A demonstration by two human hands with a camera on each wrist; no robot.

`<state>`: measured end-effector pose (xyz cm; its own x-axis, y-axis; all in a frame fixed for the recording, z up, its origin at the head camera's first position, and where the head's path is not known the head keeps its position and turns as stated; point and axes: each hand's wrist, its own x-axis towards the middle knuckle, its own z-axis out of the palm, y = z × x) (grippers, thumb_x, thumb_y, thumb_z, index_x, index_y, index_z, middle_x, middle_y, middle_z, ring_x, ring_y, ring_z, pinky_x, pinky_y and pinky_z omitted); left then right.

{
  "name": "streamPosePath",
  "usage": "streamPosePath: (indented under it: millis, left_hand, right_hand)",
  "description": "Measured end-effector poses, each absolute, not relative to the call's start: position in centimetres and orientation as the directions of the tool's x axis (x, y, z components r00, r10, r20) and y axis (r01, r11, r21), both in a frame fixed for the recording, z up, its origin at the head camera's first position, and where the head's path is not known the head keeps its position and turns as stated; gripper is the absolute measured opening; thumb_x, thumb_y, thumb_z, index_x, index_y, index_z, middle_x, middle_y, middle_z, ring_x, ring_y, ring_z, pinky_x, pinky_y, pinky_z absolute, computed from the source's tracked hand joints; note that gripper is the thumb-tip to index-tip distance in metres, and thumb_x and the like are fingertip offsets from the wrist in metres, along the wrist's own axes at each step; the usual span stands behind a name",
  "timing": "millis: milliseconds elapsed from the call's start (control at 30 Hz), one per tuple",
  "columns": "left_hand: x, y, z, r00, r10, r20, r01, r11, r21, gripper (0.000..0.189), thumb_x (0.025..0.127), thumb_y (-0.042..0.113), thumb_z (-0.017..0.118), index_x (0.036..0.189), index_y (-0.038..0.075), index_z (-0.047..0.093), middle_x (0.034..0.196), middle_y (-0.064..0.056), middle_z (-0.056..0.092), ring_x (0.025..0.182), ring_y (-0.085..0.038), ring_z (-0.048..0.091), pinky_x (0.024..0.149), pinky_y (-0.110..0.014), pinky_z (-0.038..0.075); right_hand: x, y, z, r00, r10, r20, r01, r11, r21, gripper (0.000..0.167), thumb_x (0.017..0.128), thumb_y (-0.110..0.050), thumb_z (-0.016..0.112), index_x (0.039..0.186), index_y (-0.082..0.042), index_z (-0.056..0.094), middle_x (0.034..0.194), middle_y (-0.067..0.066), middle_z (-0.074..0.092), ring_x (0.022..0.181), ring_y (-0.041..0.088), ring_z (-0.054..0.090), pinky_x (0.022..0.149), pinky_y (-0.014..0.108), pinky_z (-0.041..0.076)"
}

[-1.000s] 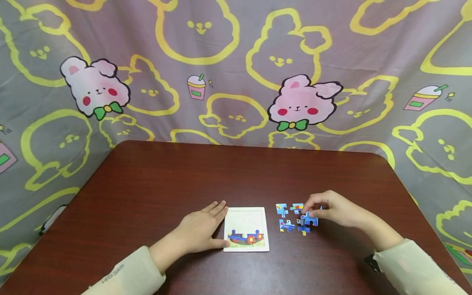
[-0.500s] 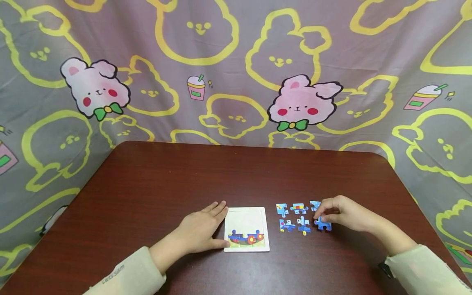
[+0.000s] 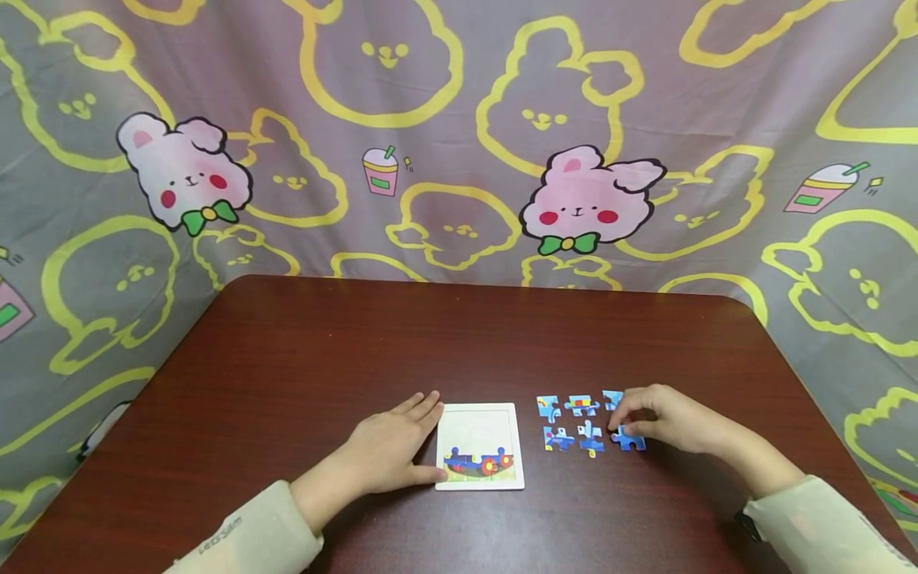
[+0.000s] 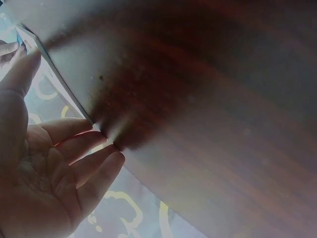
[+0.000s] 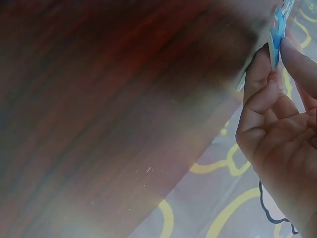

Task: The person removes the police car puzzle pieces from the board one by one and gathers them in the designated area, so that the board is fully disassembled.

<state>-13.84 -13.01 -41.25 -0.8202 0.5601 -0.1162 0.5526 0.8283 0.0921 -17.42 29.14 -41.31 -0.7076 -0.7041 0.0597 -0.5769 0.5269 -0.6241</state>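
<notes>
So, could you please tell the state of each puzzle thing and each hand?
puzzle tray: partly filled, bottom row only
loose puzzle pieces: six, face up, outside the tray
left hand: fingers extended, touching the tray
right hand: pinching the lower right loose piece

My remote feed shows a dark reddish-brown bench (image 3: 373, 343) with rounded far corners. Behind its far edge and along both sides I see grey-mauve cloth (image 3: 445, 68), softly creased, printed with yellow outlines (image 3: 456, 187), pink rabbit faces (image 3: 577, 203) and drink cups (image 3: 381, 171). Pale light glosses the bench's near part.
</notes>
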Motion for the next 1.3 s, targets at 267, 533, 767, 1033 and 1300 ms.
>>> streamPosePath:
  millis: [267,533,767,1033,1300]
  left_hand:
    - [-13.9,-13.1,-41.2,-0.823,0.555,-0.121,0.547,0.831,0.096,0.095,0.081,0.069,0.065,0.149,0.005,0.045,0.158,-0.01,0.04,0.146,-0.028,0.04,0.103,-0.046,0.05]
    - [-13.9,-13.1,-41.2,-0.821,0.56,-0.114,0.553,0.829,0.089,0.094,0.081,0.069,0.065,0.148,0.006,0.046,0.158,-0.01,0.04,0.145,-0.027,0.041,0.102,-0.045,0.051]
    - [-13.9,-13.1,-41.3,-0.82,0.561,-0.115,0.555,0.828,0.083,0.095,0.081,0.07,0.065,0.148,0.006,0.046,0.158,-0.01,0.04,0.145,-0.027,0.041,0.102,-0.044,0.051]
    - [-13.8,-13.0,-41.1,-0.822,0.559,-0.109,0.552,0.829,0.094,0.093,0.081,0.067,0.067,0.148,0.005,0.046,0.157,-0.01,0.041,0.145,-0.028,0.042,0.104,-0.044,0.05]
    - [-13.7,-12.9,-41.0,-0.822,0.557,-0.118,0.549,0.83,0.097,0.093,0.081,0.067,0.067,0.148,0.005,0.046,0.157,-0.011,0.041,0.145,-0.028,0.041,0.103,-0.044,0.05]
  right_hand:
    - [-17.3,28.9,-41.2,-0.722,-0.689,0.067,-0.583,0.553,-0.596,0.016,0.088,-0.003,0.071,0.097,-0.016,0.074,0.092,-0.005,0.07,0.082,-0.006,0.055,0.067,0.021,0.048]
    - [-17.3,28.7,-40.5,-0.772,-0.636,-0.011,-0.526,0.647,-0.552,0.011,0.091,-0.014,0.071,0.101,-0.016,0.073,0.099,-0.004,0.073,0.088,-0.002,0.059,0.071,0.023,0.051]
    - [-17.3,27.7,-39.8,-0.783,-0.621,-0.033,-0.511,0.673,-0.534,0.013,0.091,-0.017,0.072,0.103,-0.015,0.073,0.1,-0.004,0.072,0.086,-0.001,0.058,0.07,0.024,0.051]
    - [-17.6,23.9,-39.3,-0.743,-0.669,-0.014,-0.547,0.62,-0.562,0.015,0.09,-0.011,0.072,0.105,-0.013,0.072,0.101,-0.001,0.072,0.086,0.004,0.061,0.071,0.025,0.052]
    - [-18.1,18.2,-39.0,-0.668,-0.742,-0.049,-0.581,0.562,-0.589,0.016,0.09,-0.01,0.072,0.105,-0.013,0.072,0.089,-0.009,0.066,0.078,0.001,0.056,0.07,0.023,0.052]
